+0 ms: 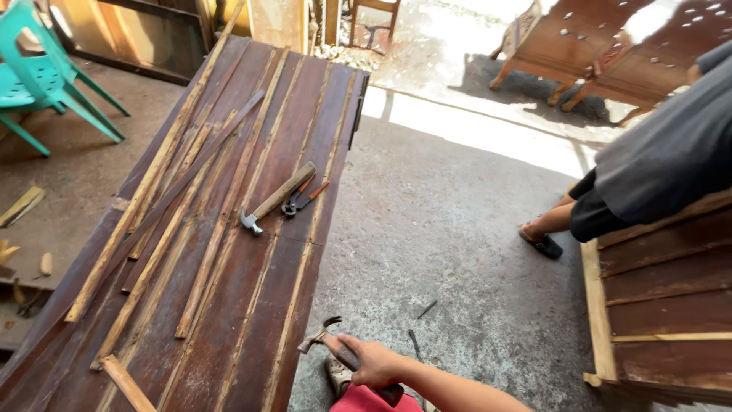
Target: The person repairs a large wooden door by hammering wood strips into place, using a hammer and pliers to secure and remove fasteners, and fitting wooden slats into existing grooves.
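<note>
My right hand [375, 363] is wrapped tight round a claw hammer [329, 343], head just off the dark wooden panel [252, 252]'s near edge. Left hand's out of view. I'd hold lower on the handle for control.

The right hand [375, 364] wraps the claw hammer [335, 347], hiding the middle of its handle. Beside the hammer, a sandalled foot [336, 375] is half covered by that hand. Right of it, a co-worker [648, 175] is cut off above the waist (frame edge). The left hand is out of view.
</note>
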